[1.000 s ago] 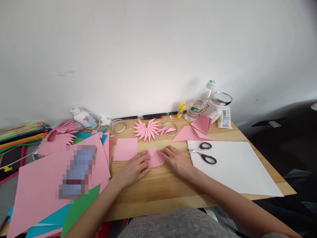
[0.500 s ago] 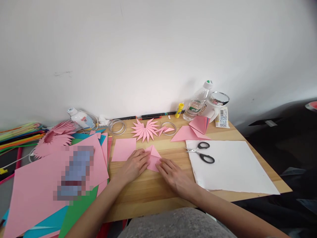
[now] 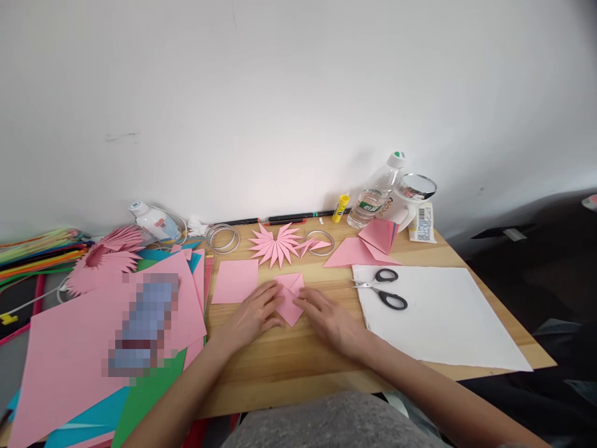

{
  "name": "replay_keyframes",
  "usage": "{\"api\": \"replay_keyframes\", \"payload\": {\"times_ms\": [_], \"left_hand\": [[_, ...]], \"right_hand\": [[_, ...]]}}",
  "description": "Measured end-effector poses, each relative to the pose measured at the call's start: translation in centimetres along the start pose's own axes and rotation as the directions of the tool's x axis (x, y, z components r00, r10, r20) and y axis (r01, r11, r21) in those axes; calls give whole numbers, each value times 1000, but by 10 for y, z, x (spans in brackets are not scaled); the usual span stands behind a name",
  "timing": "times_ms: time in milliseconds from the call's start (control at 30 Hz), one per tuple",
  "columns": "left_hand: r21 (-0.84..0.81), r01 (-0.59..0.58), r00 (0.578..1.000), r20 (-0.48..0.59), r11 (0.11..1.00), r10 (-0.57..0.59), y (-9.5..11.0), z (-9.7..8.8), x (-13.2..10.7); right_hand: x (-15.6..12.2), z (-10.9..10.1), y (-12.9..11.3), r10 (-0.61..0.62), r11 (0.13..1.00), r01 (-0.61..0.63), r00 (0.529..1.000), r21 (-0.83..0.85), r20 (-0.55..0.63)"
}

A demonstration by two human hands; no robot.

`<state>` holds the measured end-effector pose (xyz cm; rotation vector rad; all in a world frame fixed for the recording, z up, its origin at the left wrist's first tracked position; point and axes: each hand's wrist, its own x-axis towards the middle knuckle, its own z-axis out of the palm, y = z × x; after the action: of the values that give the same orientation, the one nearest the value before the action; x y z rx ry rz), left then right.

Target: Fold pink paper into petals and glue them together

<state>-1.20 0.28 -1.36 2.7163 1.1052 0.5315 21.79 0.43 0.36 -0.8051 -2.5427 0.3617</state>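
Observation:
A small square of pink paper [image 3: 291, 306] lies on the table between my two hands, a corner towards me and its top corners folded in. My left hand [image 3: 254, 314] rests its fingertips along the paper's left edge, its thumb spread apart on the wood. At the right edge, my right hand [image 3: 329, 318] has its fingers bent onto the paper; its thumb is hidden underneath. A flat pink square sheet [image 3: 236, 282] is left of the folded one. Behind are a pleated pink paper star [image 3: 275, 244] and small folded pink pieces [image 3: 313, 246] by a ring.
Black-handled scissors [image 3: 390, 300] lie on a white board [image 3: 448, 317] at right. Along the wall stand a yellow glue stick [image 3: 341, 208], a water bottle [image 3: 370, 202] and a white mug [image 3: 405, 210]. Coloured sheets [image 3: 79, 348] pile at left. Tape rolls [image 3: 222, 239] lie at the back.
The folded pink paper has turned, so a corner points towards me. My left thumb has spread away from the fingers. The right hand stays at the paper's right edge.

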Motion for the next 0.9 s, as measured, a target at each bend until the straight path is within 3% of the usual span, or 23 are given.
{"api": "replay_keyframes", "payload": {"times_ms": [200,533,633,767,900], "left_hand": [[58,-28,1000,4,998,28,4,-8,1],[150,-148,988,-32,978,154,9,-2,0],[72,-80,991,-101,994,87,12,-3,1],[-107,86,975,-193,991,-105,19,-1,1],[-258,247,937,-181,934,-298,21,6,0]], "right_hand": [[3,7,17,-33,999,36,995,-29,99],[9,6,19,18,999,-20,997,28,81],[11,6,17,36,999,-37,998,24,48],[12,12,16,93,996,-93,995,15,-22],[15,17,16,177,983,-174,983,51,-58]]}}
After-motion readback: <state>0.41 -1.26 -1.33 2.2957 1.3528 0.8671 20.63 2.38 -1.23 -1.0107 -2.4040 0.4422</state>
